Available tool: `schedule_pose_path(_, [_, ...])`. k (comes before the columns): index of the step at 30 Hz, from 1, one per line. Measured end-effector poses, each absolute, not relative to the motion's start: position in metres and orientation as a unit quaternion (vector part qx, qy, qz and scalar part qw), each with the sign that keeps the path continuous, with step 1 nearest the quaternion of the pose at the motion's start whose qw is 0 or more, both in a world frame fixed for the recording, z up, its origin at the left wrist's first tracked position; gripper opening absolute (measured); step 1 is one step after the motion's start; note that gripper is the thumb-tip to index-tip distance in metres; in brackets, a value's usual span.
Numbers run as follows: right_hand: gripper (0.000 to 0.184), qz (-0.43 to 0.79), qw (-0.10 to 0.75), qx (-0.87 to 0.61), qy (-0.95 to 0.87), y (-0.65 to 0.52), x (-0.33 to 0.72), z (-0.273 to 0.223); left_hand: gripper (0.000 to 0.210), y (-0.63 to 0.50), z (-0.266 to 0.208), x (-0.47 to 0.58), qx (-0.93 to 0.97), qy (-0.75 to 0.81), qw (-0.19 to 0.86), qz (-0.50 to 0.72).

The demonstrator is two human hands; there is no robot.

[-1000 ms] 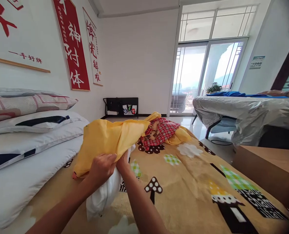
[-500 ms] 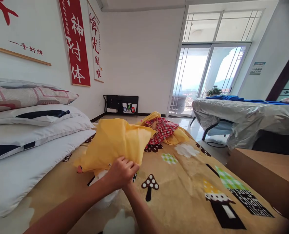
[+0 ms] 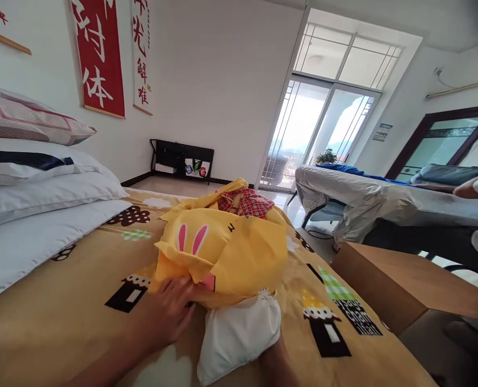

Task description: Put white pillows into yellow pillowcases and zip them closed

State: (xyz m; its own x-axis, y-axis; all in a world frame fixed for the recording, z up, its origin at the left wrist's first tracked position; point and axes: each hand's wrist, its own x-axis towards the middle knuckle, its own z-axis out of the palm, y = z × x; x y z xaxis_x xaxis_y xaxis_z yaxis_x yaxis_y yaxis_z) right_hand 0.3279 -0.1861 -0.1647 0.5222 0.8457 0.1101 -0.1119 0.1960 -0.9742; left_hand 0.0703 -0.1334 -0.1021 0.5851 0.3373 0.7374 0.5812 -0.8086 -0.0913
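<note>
A yellow pillowcase (image 3: 249, 252) with pink rabbit ears printed on it lies on the bed in front of me. Out of its near side sticks the end of a white pillow (image 3: 239, 336), angled toward me. The fingers of my left hand (image 3: 174, 306) are closed on the pillowcase's near left edge. My right hand (image 3: 277, 357) is behind and under the white pillow's end; only the wrist shows and its fingers are hidden. Just beyond the pillowcase lies a heap of yellow and red plaid fabric (image 3: 250, 203).
White pillows (image 3: 73, 188) are stacked on the left. The bed has a tan patterned blanket (image 3: 73, 290). To the right stand a cardboard box (image 3: 408, 277) and a plastic-covered table (image 3: 368, 193), where another person's arm (image 3: 475, 185) shows. A black rack (image 3: 182, 161) stands by the far wall.
The pillowcase has come down and turned, so the rabbit print and white pillow end now show. My hands, close together before, have moved apart. The view has swung right.
</note>
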Motion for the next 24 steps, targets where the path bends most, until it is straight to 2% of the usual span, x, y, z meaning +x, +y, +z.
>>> schedule_pose_path(2, [0.059, 0.418, 0.699, -0.514, -0.272, -0.205, 0.334, -0.180, 0.032, -0.119, -0.130, 0.071, -0.884, -0.307, 0.140, -0.323])
schedule_pose_path(4, [0.065, 0.405, 0.684, -0.544, -0.269, -0.226, 0.341, -0.187, 0.030, -0.105, -0.142, 0.079, -0.890, -0.331, 0.119, -0.291])
schedule_pose_path(6, [0.060, 0.272, 0.664, -0.615, -0.325, -0.247, 0.351, -0.179, 0.034, -0.093, -0.139, 0.086, -0.897, -0.325, 0.114, -0.278])
schedule_pose_path(8, [0.045, 0.072, 0.630, -0.651, -0.417, -0.263, 0.360, -0.155, 0.046, -0.086, -0.128, 0.090, -0.912, -0.292, 0.122, -0.262])
schedule_pose_path(10, [0.035, -0.107, 0.570, -0.619, -0.529, -0.266, 0.361, -0.117, 0.053, -0.086, -0.118, 0.090, -0.926, -0.256, 0.129, -0.244])
schedule_pose_path(12, [0.040, -0.197, 0.486, -0.553, -0.648, -0.248, 0.354, -0.071, 0.052, -0.090, -0.113, 0.090, -0.931, -0.246, 0.130, -0.235])
schedule_pose_path(15, [0.049, -0.175, 0.314, -0.489, -0.795, -0.190, 0.335, -0.015, 0.049, -0.096, -0.112, 0.087, -0.930, -0.255, 0.133, -0.230])
schedule_pose_path(19, [0.050, -0.079, 0.107, -0.476, -0.869, -0.108, 0.316, 0.013, 0.054, -0.092, -0.113, 0.060, -0.921, -0.289, 0.165, -0.203])
schedule_pose_path(20, [0.048, -0.067, 0.082, -0.489, -0.866, -0.096, 0.316, 0.016, 0.059, -0.088, -0.112, 0.048, -0.913, -0.310, 0.172, -0.199])
schedule_pose_path(22, [0.031, -0.057, 0.067, -0.508, -0.857, -0.084, 0.326, 0.026, 0.069, -0.076, -0.109, 0.022, -0.894, -0.357, 0.167, -0.213])
schedule_pose_path(24, [0.017, -0.070, 0.120, -0.515, -0.846, -0.083, 0.348, 0.040, 0.071, -0.063, -0.104, 0.000, -0.873, -0.393, 0.122, -0.263])
